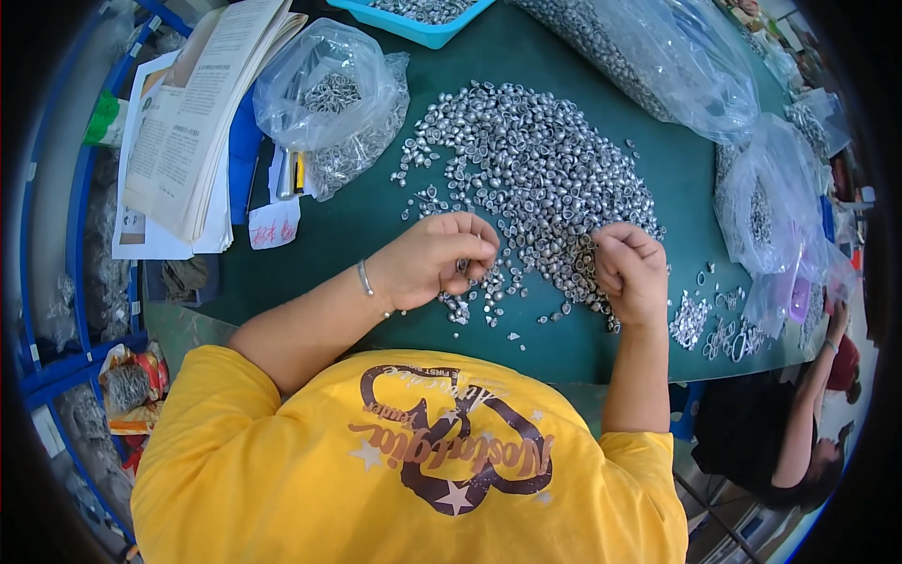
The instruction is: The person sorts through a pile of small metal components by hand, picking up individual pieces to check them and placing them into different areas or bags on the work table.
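A broad heap of small silver-grey, cup-shaped metal pieces (pixel 536 155) covers the middle of the green table (pixel 366 249). At the heap's near left edge is my left hand (pixel 437 254), its fingers curled in toward the thumb. Grey bits show by its fingertips, but whether they are held or lie behind cannot be made out. My right hand (pixel 631 274) is closed over the heap's right edge, thumb against the bent fingers; what it pinches is hidden. Loose pieces (pixel 493 291) and pale flakes are scattered between my hands, close to the table's near edge.
Left: an open clear bag of metal parts (pixel 334 113), stacked papers (pixel 178 141), a handwritten slip (pixel 274 226). Far side: a blue tray (pixel 437 36) and a large filled bag (pixel 658 56). Right: smaller piles (pixel 691 320), more bags (pixel 766 207), another person's arm (pixel 806 414).
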The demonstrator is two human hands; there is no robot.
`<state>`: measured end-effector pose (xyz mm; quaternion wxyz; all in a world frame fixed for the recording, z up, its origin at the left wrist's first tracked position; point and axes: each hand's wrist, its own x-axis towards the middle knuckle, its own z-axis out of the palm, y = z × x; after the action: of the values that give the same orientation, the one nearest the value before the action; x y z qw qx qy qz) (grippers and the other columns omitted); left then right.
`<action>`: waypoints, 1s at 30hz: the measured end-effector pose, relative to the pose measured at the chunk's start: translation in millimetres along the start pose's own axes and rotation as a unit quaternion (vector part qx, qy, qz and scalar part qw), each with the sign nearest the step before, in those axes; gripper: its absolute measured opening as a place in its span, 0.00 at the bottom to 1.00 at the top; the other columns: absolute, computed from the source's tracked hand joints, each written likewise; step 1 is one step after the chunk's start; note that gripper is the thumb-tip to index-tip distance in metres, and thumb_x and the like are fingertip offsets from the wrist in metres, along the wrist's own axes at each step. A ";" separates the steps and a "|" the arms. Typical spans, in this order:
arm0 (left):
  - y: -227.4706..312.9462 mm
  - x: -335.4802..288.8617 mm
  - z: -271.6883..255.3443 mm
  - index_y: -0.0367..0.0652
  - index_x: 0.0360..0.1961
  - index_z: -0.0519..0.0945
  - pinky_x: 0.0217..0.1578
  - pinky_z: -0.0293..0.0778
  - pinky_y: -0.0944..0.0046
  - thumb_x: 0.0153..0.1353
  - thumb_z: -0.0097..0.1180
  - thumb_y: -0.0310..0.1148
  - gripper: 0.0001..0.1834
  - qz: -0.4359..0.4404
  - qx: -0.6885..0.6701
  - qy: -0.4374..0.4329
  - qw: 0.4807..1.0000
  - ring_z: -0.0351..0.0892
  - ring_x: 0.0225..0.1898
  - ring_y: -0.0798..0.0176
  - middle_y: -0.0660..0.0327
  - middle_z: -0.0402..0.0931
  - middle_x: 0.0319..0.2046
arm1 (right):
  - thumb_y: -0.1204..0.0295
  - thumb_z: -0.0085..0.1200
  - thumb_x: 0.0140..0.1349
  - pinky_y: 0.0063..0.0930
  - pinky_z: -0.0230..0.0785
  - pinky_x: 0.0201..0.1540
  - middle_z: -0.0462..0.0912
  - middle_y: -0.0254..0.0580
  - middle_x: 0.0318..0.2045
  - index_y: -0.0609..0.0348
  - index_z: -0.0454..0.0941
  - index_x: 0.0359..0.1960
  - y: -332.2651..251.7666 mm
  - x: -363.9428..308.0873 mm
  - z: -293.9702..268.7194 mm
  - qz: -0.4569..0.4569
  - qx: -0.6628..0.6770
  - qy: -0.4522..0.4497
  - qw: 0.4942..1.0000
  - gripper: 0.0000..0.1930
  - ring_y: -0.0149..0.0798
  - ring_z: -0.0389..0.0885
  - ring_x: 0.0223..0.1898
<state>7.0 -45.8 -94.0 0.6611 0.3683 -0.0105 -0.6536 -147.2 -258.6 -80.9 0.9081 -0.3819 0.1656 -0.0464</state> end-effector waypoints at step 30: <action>-4.6 60.0 19.6 0.42 0.23 0.78 0.28 0.71 0.60 0.46 0.58 0.26 0.02 0.388 0.729 0.055 0.561 0.74 0.27 0.55 0.58 0.70 0.24 | 0.75 0.48 0.59 0.13 0.47 0.13 0.66 0.32 0.17 0.64 0.71 0.33 10.4 7.6 10.1 0.032 -0.016 0.021 0.999 0.05 0.22 0.59 0.14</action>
<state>2.1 -106.8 -110.1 0.3560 0.7210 -0.5888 -0.0821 -137.1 -246.0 -83.7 0.8992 -0.3897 0.1974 -0.0229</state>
